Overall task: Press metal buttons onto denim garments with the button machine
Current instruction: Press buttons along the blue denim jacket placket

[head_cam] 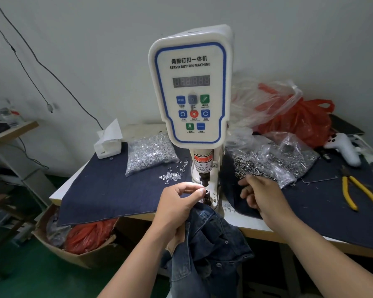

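The left hand (179, 203), just below the frame's centre, is curling its fingers with thumb and forefinger pinched together right at the lower die (207, 193) of the button machine (191, 89); whether a small part is sitting in that pinch I cannot tell. Judging from this, the main risk is the fingertips lingering under the punch (204, 179) directly above, so a premature press would be catching them, as the warning label there suggests. A part seated crooked on the die would also be crushing or missing the cloth. The denim garment (209, 244) is hanging off the table edge in the lower centre, bunched beneath that wrist, and its weight could be dragging it off line. The right hand (258, 194), right of centre, is reaching with loosely bent fingers toward the bag of dark buttons (267, 162), apparently holding nothing. A bag of silver tacks (149, 153) is lying left of the machine, with yellow pliers (357, 194) at the far right.
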